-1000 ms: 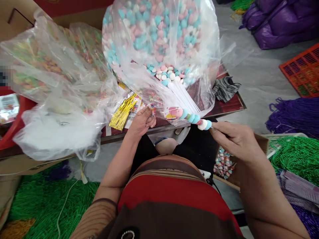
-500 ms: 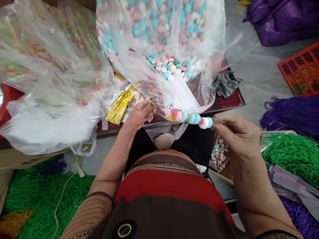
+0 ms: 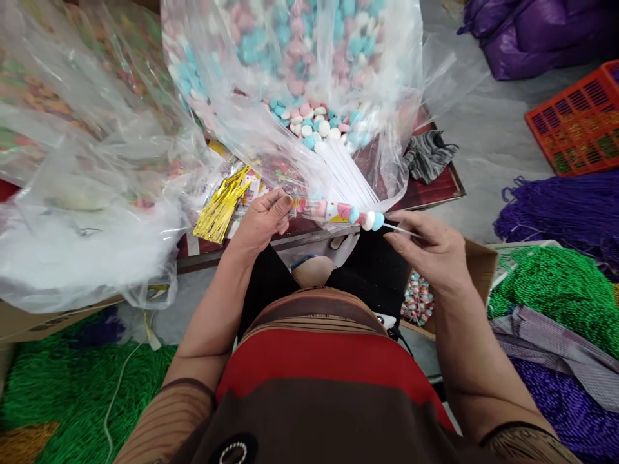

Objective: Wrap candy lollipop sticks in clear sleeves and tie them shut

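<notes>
My right hand (image 3: 430, 245) pinches the white stick of a candy skewer (image 3: 370, 220), threaded with pink, white and blue candies. The skewer's far end sits inside a clear printed wrapper (image 3: 333, 211). At the wrapper's other end, my left hand (image 3: 265, 218) grips it between thumb and fingers. Beside that hand lies a bundle of gold twist ties (image 3: 220, 209). White sticks (image 3: 348, 177) are fanned out at the mouth of a large clear bag (image 3: 290, 58) full of pink, white and blue candies.
Another clear bag (image 3: 72, 116) of orange and green candies stands at the left. Finished-looking skewers lie in a cardboard box (image 3: 481, 270) at lower right. A striped grey cloth (image 3: 428, 156) rests on the table corner. Green strands (image 3: 556, 290) and an orange crate (image 3: 578, 122) are at the right.
My right hand has moved left, pushing the candy skewer deeper into the wrapper. More of the bare stick shows at my right fingers. My left hand keeps its grip.
</notes>
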`<state>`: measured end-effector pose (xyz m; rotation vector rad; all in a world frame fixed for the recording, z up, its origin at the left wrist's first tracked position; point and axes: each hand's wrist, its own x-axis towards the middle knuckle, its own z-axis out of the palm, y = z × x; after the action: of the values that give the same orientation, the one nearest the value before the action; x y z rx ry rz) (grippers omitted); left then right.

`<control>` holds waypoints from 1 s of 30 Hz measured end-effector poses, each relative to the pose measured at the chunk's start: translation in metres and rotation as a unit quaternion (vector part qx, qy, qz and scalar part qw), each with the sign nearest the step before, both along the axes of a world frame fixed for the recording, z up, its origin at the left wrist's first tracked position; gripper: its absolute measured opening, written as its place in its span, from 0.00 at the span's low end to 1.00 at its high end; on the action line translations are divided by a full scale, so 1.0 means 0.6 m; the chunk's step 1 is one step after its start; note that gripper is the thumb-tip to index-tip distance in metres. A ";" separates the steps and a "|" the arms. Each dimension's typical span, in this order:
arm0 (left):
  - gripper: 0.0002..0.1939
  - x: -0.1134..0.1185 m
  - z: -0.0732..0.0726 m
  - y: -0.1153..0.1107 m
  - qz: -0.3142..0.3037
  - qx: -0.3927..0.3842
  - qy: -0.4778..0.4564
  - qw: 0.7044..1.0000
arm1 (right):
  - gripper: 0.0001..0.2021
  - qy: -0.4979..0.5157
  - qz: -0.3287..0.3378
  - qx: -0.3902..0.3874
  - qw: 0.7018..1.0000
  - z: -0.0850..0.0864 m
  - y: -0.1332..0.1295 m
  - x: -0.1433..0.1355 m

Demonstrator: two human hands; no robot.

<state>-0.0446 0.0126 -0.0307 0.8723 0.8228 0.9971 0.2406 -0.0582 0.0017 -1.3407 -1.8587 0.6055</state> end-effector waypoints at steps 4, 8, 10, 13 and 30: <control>0.20 0.000 -0.003 0.004 0.006 -0.011 -0.021 1.000 | 0.04 -0.031 -0.068 0.028 0.997 -0.015 -0.001 -0.002; 0.19 0.008 0.022 0.002 0.008 -0.010 -0.105 0.994 | 0.01 0.001 -0.071 0.058 0.996 -0.023 0.003 -0.016; 0.29 0.016 0.043 -0.002 -0.007 -0.011 -0.172 0.985 | 0.01 0.041 -0.084 0.049 0.994 -0.027 0.005 -0.027; 0.38 0.033 0.067 -0.006 -0.014 0.002 -0.254 0.967 | 0.02 0.095 -0.110 0.032 0.989 -0.034 0.005 -0.044; 0.10 0.102 0.051 -0.018 0.063 0.014 -0.222 0.973 | 0.11 0.196 -0.066 -0.117 0.971 -0.057 -0.009 -0.134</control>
<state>0.0168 0.0020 -0.0001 0.5906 0.4867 1.2603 0.1603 -0.0639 -0.0326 -1.3637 -1.4009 0.9655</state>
